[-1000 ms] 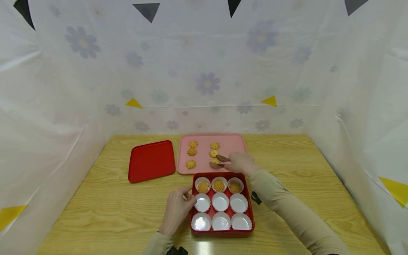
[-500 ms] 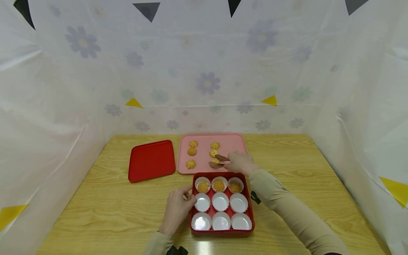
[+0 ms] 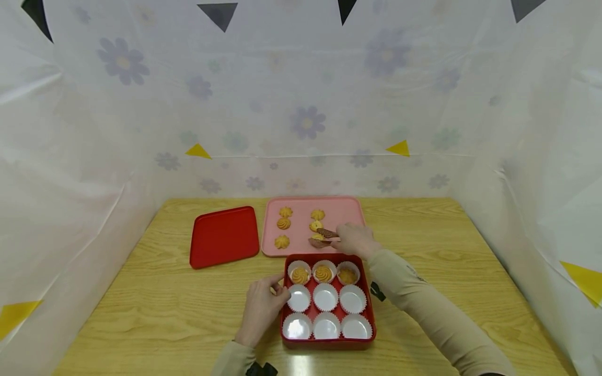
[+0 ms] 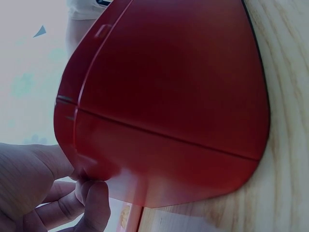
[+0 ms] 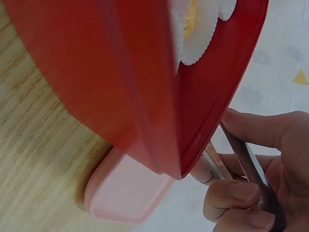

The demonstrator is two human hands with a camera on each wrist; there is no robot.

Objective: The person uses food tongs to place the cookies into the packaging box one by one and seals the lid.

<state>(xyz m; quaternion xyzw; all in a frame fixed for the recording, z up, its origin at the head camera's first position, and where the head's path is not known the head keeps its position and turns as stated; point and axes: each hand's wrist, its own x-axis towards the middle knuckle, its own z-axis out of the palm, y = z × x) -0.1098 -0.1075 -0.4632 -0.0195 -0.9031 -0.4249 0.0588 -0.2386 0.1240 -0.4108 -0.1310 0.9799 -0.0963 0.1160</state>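
My right hand [image 3: 356,239] holds small tongs [image 5: 248,164] over the pink tray [image 3: 345,209]. Their brown tips lie on either side of a yellow cookie [image 3: 318,237], partly hidden, at the near end of the tray's right row. At the left wall of the red box [image 3: 329,344], my left hand [image 3: 263,305] pinches the rim between thumb and fingers, as the left wrist view shows close up. White paper cups stand in three rows inside the box. Each cup of the far row holds a cookie, such as the swirled one [image 3: 323,273]; the other cups [image 3: 325,297] are empty.
Several more cookies [image 3: 282,241] lie in two columns on the pink tray. A red lid-like tray [image 3: 224,237] rests on the wooden table [image 3: 188,318] to its left. Pale flowered sheets [image 3: 305,94] enclose the table at the back and sides.
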